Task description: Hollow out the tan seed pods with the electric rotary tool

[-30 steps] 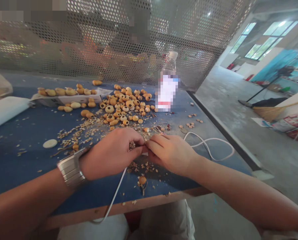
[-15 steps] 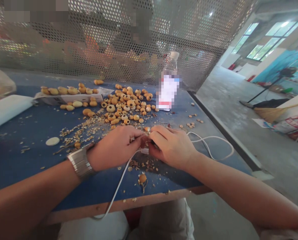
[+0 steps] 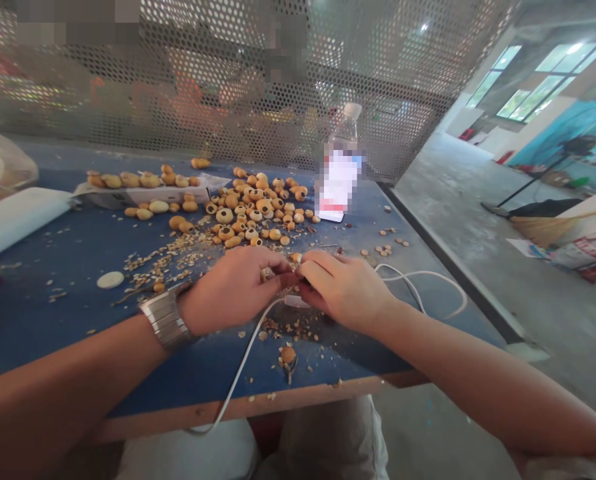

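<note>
My left hand, with a metal watch on its wrist, is closed, thumb and fingers pinched together. Opposite it, my right hand is closed too, its fingertips meeting those of the left. Whatever lies between them is hidden by the fingers; I cannot make it out. Just under the fingertips a white cable with a thicker white piece crosses the table. Beyond the hands lies a heap of small dried gourds, several with round holes cut in them. Pale seeds and chips are scattered around.
A phone leans on a clear bottle behind the heap. More small gourds line a flat box at the left. A round pale disc and a gourd piece lie nearer. A perforated metal screen closes off the back.
Both hands stay together with slightly shifted fingers. A reddish-brown bit visible between the fingertips earlier is now hard to see. The view has shifted a little.
</note>
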{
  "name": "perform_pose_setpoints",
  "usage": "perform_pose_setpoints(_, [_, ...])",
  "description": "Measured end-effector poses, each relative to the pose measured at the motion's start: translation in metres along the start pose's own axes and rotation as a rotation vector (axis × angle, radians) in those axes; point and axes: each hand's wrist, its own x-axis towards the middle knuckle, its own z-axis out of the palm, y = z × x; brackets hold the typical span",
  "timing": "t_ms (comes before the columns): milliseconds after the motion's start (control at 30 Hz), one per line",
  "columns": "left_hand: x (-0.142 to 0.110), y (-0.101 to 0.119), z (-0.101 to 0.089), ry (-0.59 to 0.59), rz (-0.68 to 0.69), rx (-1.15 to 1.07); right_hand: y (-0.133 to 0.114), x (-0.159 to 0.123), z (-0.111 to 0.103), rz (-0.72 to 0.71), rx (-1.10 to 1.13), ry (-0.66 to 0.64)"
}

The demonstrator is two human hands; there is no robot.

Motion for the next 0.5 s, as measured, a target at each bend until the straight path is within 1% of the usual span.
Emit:
perform_pose_setpoints(67, [0.002,-0.003,-0.003,0.051,-0.008,-0.025,0.001,0.0,-0.005,0.018,0.035,0.119])
perform_pose_setpoints(133, [0.004,-0.005,-0.008,0.12,-0.034,-0.06,0.0,-0.001,-0.009,-0.033,0.104,0.214])
perform_pose_setpoints(167, [0.005,-0.005,-0.011,0.16,-0.049,-0.08,-0.002,-0.002,-0.01,-0.073,0.167,0.236])
perform_pose_setpoints(200, [0.006,-0.005,-0.013,0.204,-0.061,-0.109,-0.003,-0.003,-0.01,-0.107,0.24,0.215])
perform_pose_setpoints(233, [0.006,-0.004,-0.016,0.24,-0.065,-0.144,-0.004,-0.003,-0.009,-0.072,0.323,0.166])
perform_pose_setpoints(267, [0.006,-0.004,-0.018,0.262,-0.061,-0.182,-0.004,-0.004,-0.006,0.038,0.438,0.1])
perform_pose_setpoints(300, [0.006,-0.003,-0.019,0.268,-0.048,-0.22,-0.004,-0.004,-0.003,0.179,0.596,0.031])
perform_pose_setpoints(333, [0.006,-0.002,-0.019,0.261,-0.028,-0.251,-0.003,-0.004,0.001,0.328,0.77,-0.004])
perform_pose_setpoints(367, [0.006,-0.002,-0.017,0.244,-0.004,-0.268,-0.001,-0.004,0.005,0.437,0.938,0.011])
perform_pose_setpoints(400, [0.005,-0.002,-0.015,0.22,0.02,-0.269,0.001,-0.004,0.008,0.502,1.088,0.042])
perform_pose_setpoints(433, [0.005,-0.002,-0.012,0.197,0.043,-0.259,0.004,-0.003,0.01,0.532,1.248,0.123])
perform_pose_setpoints(467, [0.004,-0.003,-0.009,0.183,0.066,-0.243,0.006,-0.003,0.011,0.529,1.388,0.178])
perform_pose_setpoints(500, [0.003,-0.003,-0.005,0.171,0.09,-0.225,0.008,-0.004,0.012,0.541,1.491,0.199])
